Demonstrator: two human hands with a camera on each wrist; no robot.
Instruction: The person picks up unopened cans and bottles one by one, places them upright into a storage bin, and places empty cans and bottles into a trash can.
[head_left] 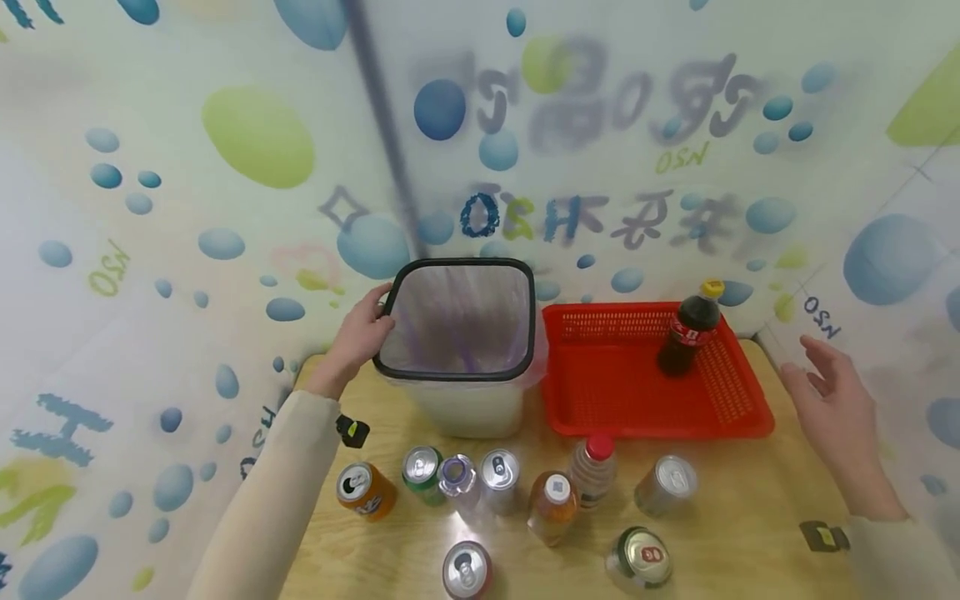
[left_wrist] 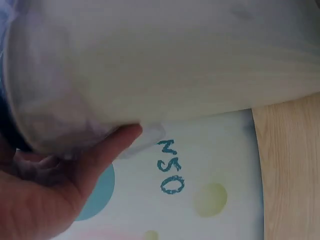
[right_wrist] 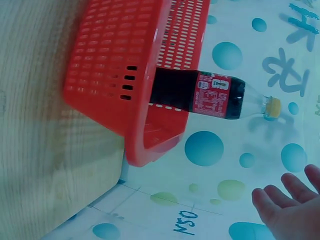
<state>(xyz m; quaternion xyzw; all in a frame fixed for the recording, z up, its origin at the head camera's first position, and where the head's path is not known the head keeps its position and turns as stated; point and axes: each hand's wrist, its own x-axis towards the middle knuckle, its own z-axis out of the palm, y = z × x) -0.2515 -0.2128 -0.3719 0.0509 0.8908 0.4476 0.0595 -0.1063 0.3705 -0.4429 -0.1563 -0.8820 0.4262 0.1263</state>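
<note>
The head view is bright and even, with white glare on the table (head_left: 401, 550) to the right of the left hand (head_left: 365, 327) and nearer the wearer, while patches of the wall (head_left: 622, 183) beyond both hands look smeared and grey. The left wrist view is dim and hazy, the bin (left_wrist: 175, 65) soft above the hand, the table's edge bowed by lens distortion. A cool blue-green cast tints the right wrist view, with faint shadow beneath the basket (right_wrist: 107, 82), left of the right hand (right_wrist: 292, 207).
</note>
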